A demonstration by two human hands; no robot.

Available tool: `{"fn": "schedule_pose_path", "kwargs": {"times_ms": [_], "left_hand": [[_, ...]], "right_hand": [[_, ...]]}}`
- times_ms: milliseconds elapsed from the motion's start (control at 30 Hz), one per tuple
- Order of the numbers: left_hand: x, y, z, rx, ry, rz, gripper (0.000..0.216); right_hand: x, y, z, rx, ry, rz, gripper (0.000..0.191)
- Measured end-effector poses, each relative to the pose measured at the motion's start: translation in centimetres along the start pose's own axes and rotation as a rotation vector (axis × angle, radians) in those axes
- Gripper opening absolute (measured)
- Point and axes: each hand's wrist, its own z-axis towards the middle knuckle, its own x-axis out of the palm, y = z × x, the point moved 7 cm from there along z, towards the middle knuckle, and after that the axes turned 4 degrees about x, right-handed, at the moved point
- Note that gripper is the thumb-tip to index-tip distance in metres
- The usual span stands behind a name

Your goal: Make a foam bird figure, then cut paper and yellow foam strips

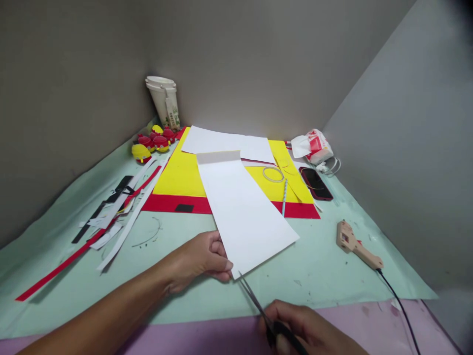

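My left hand [207, 257] pinches the near left corner of a long white sheet of paper [247, 212] between thumb and fingers. The sheet slants away from me, its far end showing a greyish folded strip. In my right hand [299, 323] is a pair of scissors [257, 301] with black handles. Their blade tips meet the sheet's near edge just right of my left thumb. Beneath the sheet's far part lie yellow paper [177, 177] and red paper [151, 203], with another white sheet [225, 143] behind.
Paper strips and scraps [120, 212] lie left, below red-and-yellow balls [161, 143] and a cup stack [162, 101]. To the right are a tape ring [273, 174], a striped pencil [285, 197], a phone [317, 183], a tissue pack [314, 146] and a corded glue gun [358, 245].
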Motion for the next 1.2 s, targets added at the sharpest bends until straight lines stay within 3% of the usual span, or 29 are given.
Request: {"fn": "schedule_pose_path", "kwargs": {"times_ms": [233,433,867,1200], "left_hand": [[0.2,-0.1,-0.1,0.025,0.007,0.038,0.041],[0.2,0.0,-0.1,0.026,0.008,0.044,0.039],[0.2,-0.1,-0.1,0.010,0.000,0.054,0.036],[0.2,-0.1,-0.1,0.011,0.004,0.053,0.035]], "right_hand": [[1.3,0.1,1.2,-0.091,0.058,0.072,0.062],[1.3,-1.2,2.1,-0.141,0.086,0.161,0.054],[1.8,-1.3,3.2,-0.108,0.073,0.215,0.070],[2.1,-1.6,3.3,-0.102,0.071,0.239,0.070]]}}
